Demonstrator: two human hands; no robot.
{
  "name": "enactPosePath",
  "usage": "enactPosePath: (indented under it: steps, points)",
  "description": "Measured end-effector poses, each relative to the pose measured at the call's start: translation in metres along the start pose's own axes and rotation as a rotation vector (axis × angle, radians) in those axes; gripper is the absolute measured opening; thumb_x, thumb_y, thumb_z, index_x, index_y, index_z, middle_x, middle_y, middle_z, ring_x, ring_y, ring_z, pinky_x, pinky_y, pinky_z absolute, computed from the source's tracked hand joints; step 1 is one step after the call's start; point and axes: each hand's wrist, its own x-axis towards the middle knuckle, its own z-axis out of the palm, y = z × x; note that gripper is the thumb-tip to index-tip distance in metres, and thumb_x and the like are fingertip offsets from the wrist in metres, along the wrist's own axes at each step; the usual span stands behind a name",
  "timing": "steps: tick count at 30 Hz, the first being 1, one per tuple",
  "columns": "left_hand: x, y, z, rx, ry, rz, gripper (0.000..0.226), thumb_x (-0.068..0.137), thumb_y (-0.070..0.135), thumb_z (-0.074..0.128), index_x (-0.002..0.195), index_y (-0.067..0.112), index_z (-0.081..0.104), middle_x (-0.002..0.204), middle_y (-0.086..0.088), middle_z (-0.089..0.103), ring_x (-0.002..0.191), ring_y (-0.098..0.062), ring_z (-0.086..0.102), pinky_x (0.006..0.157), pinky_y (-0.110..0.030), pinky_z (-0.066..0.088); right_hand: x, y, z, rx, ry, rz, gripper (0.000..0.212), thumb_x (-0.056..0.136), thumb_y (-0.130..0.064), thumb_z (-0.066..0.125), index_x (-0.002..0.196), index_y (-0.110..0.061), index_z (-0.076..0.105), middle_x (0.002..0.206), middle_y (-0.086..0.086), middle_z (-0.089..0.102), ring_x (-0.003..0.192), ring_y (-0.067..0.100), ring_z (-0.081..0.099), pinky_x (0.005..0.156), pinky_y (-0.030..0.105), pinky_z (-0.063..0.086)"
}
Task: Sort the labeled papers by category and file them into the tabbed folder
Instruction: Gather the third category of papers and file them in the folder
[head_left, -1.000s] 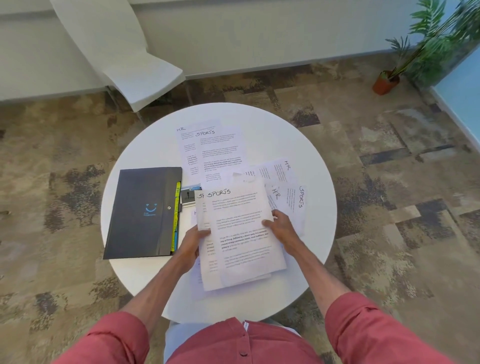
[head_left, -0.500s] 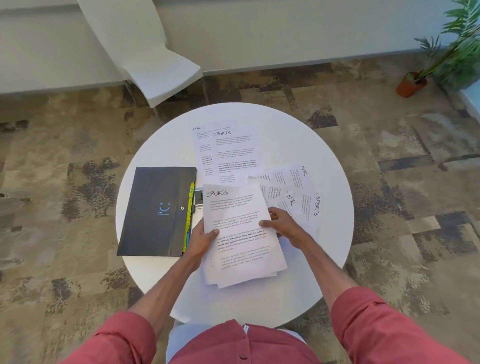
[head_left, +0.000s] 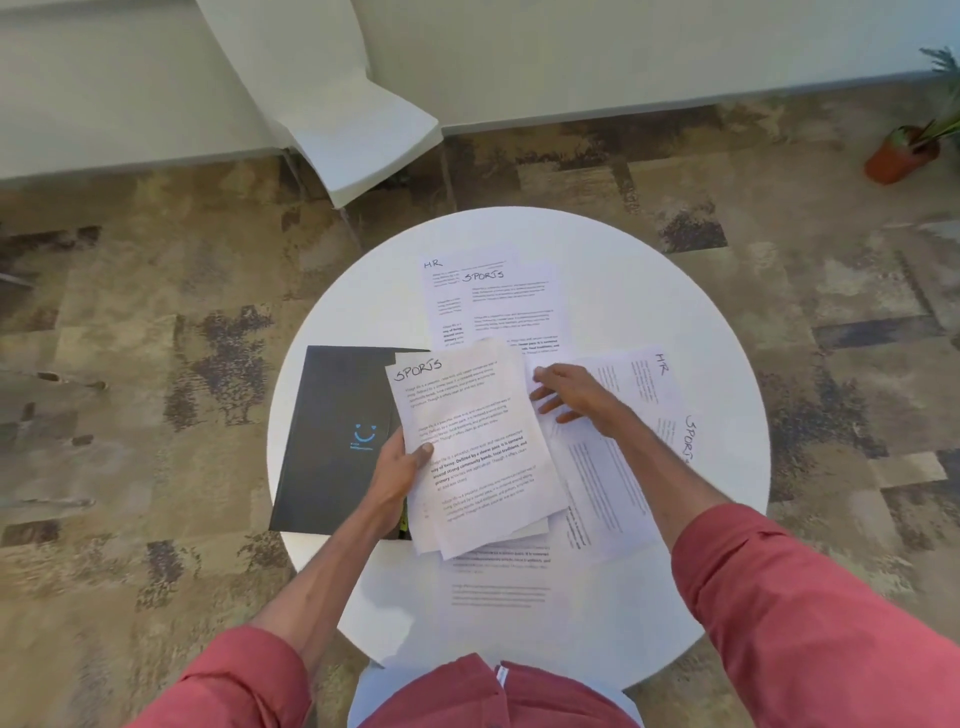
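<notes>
"SPORTS" on held sheet (head_left: 467, 441); "HR" on right sheet (head_left: 647, 382).

On a round white table (head_left: 675, 291), the left hand (head_left: 397, 467) grips a stack of papers (head_left: 478, 457) headed SPORTS, overlapping the black folder (head_left: 332, 436) at left. The right hand (head_left: 574, 392) rests spread on loose sheets (head_left: 639, 384) to the right.

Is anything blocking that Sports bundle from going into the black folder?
Yes. The folder lies closed, and the Sports stack in the left hand overlaps its right edge, so it needs opening first.
</notes>
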Motion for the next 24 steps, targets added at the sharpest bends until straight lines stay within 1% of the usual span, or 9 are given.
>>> enactPosePath:
  steps: [3,6,9,12,15,17,19,21,24]
  points:
    - [0.011,0.009,0.002,-0.049,0.011,0.023,0.036,0.108,0.008,0.061,0.143,0.018,0.062,0.132,-0.004,0.077,0.118,-0.032,0.075,0.098,-0.052,0.061,0.001,0.003,0.019,0.057,-0.151,-0.032,0.031,0.111,-0.039,0.052,0.122,-0.015,0.07,0.113,0.003,0.079,0.097,0.02,0.076,0.076,0.036,0.062]
    - [0.018,0.016,0.006,-0.108,0.084,0.016,0.027,0.109,0.011,0.06,0.135,0.016,0.065,0.12,-0.001,0.081,0.107,-0.024,0.079,0.081,-0.036,0.066,0.003,0.012,0.034,0.123,-0.121,-0.064,0.022,0.11,-0.013,0.054,0.128,-0.013,0.067,0.112,0.004,0.077,0.099,0.022,0.075,0.072,0.033,0.064]
    - [0.023,0.02,0.008,-0.127,0.126,0.013,0.022,0.11,0.013,0.059,0.131,0.015,0.066,0.119,-0.002,0.08,0.097,-0.017,0.081,0.071,-0.029,0.065,0.005,0.011,0.032,0.152,-0.142,-0.059,0.033,0.1,0.004,0.061,0.129,-0.01,0.067,0.11,0.01,0.079,0.092,0.021,0.078,0.065,0.029,0.062]
    - [0.03,0.021,0.008,-0.132,0.136,0.02,0.026,0.111,0.013,0.059,0.136,0.011,0.065,0.118,-0.001,0.081,0.099,-0.019,0.08,0.071,-0.028,0.064,0.016,0.005,0.022,0.11,-0.077,-0.074,0.024,0.095,-0.004,0.073,0.118,-0.01,0.071,0.102,0.011,0.079,0.082,0.021,0.077,0.066,0.033,0.059]
    - [0.033,0.024,0.003,-0.107,0.12,0.024,0.027,0.11,0.014,0.06,0.137,0.012,0.065,0.121,-0.004,0.081,0.105,-0.024,0.08,0.08,-0.036,0.066,0.042,0.0,0.01,-0.009,0.299,-0.129,0.021,0.092,-0.013,0.074,0.113,-0.014,0.072,0.098,0.002,0.078,0.082,0.018,0.072,0.073,0.03,0.05]
    - [0.037,0.023,-0.006,-0.086,0.086,0.03,0.029,0.11,0.017,0.062,0.138,0.011,0.066,0.128,-0.011,0.078,0.115,-0.035,0.076,0.093,-0.052,0.063,0.06,-0.006,0.002,-0.195,0.509,-0.139,0.028,0.092,-0.019,0.073,0.119,-0.017,0.07,0.111,0.001,0.074,0.098,0.022,0.071,0.08,0.03,0.049]
    - [0.04,0.02,-0.015,-0.081,0.065,0.004,0.03,0.109,0.019,0.064,0.138,0.01,0.065,0.13,-0.014,0.077,0.117,-0.04,0.074,0.101,-0.059,0.059,0.079,-0.01,-0.002,-0.372,0.53,-0.083,0.042,0.092,-0.027,0.074,0.13,-0.012,0.062,0.127,0.008,0.064,0.117,0.03,0.063,0.091,0.038,0.051]
    - [0.042,0.018,-0.023,-0.074,0.068,-0.017,0.031,0.109,0.019,0.064,0.138,0.01,0.065,0.129,-0.014,0.077,0.117,-0.04,0.075,0.101,-0.06,0.059,0.092,-0.015,0.0,-0.566,0.509,0.019,0.062,0.09,-0.043,0.077,0.136,-0.007,0.054,0.137,0.013,0.052,0.129,0.033,0.052,0.101,0.047,0.047]
    - [0.046,0.015,-0.035,-0.072,0.078,-0.039,0.032,0.109,0.019,0.063,0.14,0.01,0.064,0.128,-0.013,0.078,0.116,-0.039,0.075,0.099,-0.059,0.06,0.101,-0.021,0.015,-0.737,0.545,0.092,0.088,0.081,-0.059,0.082,0.14,-0.003,0.048,0.14,0.015,0.045,0.13,0.033,0.046,0.102,0.048,0.044]
